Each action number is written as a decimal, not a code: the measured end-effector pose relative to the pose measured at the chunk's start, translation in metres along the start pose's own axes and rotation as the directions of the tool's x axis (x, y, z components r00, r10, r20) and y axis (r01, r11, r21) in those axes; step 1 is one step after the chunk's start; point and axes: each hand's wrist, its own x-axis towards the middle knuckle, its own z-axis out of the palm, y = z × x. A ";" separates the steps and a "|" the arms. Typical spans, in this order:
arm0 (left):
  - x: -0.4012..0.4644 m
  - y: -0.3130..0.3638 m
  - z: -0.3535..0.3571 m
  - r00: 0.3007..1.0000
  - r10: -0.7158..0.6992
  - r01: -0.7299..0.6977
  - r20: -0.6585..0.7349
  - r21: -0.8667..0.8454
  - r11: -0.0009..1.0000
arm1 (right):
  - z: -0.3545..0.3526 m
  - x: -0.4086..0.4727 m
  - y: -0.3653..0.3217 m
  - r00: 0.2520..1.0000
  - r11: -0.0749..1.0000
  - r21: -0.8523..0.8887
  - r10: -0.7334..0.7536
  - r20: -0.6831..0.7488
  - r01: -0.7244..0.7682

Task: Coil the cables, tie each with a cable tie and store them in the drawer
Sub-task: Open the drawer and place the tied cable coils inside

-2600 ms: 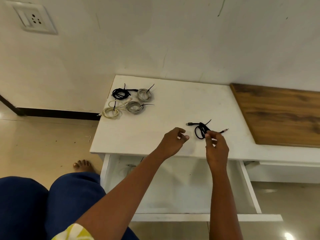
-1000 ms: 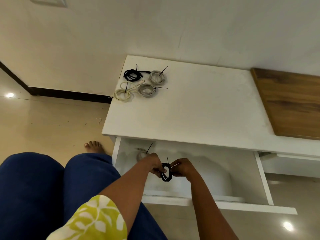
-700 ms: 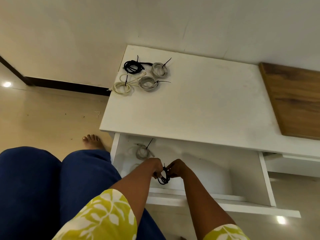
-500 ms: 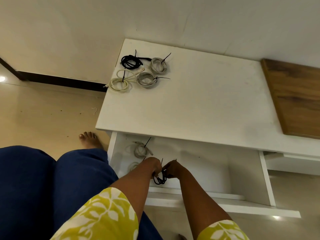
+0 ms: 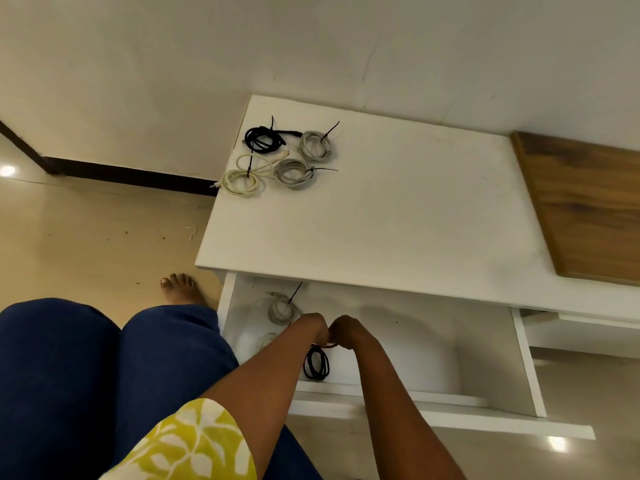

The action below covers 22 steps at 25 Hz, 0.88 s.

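Black coiled cable hangs lower centre of frame over the open drawer, pinched at its top by both hands; left hand and right hand touch knuckle to knuckle, fingers curled. Grey tied coil lies in drawer's upper left. Four tied coils sit upper centre-left on white tabletop.
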 end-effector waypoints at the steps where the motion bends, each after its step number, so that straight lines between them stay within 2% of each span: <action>1: -0.004 0.002 -0.004 0.998 0.036 -0.037 -0.050 -0.031 0.999 | -0.006 -0.002 0.001 0.998 1.000 0.014 -0.011 -0.069 0.012; 2: -0.010 0.004 -0.008 0.992 0.061 -0.069 -0.107 -0.073 0.995 | -0.013 -0.014 -0.001 0.993 0.999 0.028 -0.019 -0.118 0.023; 5: -0.033 0.007 -0.025 0.980 0.128 -0.147 -0.151 -0.123 0.981 | -0.028 -0.051 0.002 0.972 0.995 0.066 -0.063 -0.227 0.080; 8: -0.059 0.000 -0.045 0.951 0.195 -0.240 -0.238 -0.178 0.954 | -0.039 -0.080 0.007 0.913 0.972 0.144 -0.117 -0.390 0.186; 11: -0.091 -0.025 -0.066 0.879 0.255 -0.384 -0.403 -0.281 0.879 | -0.059 -0.105 -0.002 0.780 0.907 0.195 -0.194 -0.595 0.374; 13: -0.106 -0.050 -0.077 0.809 0.249 -0.507 -0.533 -0.417 0.754 | -0.073 -0.108 -0.018 0.674 0.831 0.230 -0.215 -0.707 0.506; 15: -0.110 -0.075 -0.084 0.726 0.162 -0.620 -0.669 -0.534 0.575 | -0.085 -0.098 -0.044 0.590 0.724 0.282 -0.209 -0.780 0.629; 18: -0.098 -0.104 -0.093 0.604 -0.068 -0.726 -0.794 -0.584 0.363 | -0.100 -0.073 -0.091 0.538 0.588 0.371 -0.133 -0.832 0.719; 20: -0.087 -0.115 -0.101 0.455 -0.289 -0.781 -0.842 -0.534 0.325 | -0.107 -0.056 -0.118 0.545 0.550 0.433 -0.048 -0.837 0.714; 22: -0.078 -0.125 -0.109 0.261 -0.508 -0.814 -0.821 -0.470 0.341 | -0.110 -0.042 -0.139 0.584 0.519 0.516 0.040 -0.811 0.681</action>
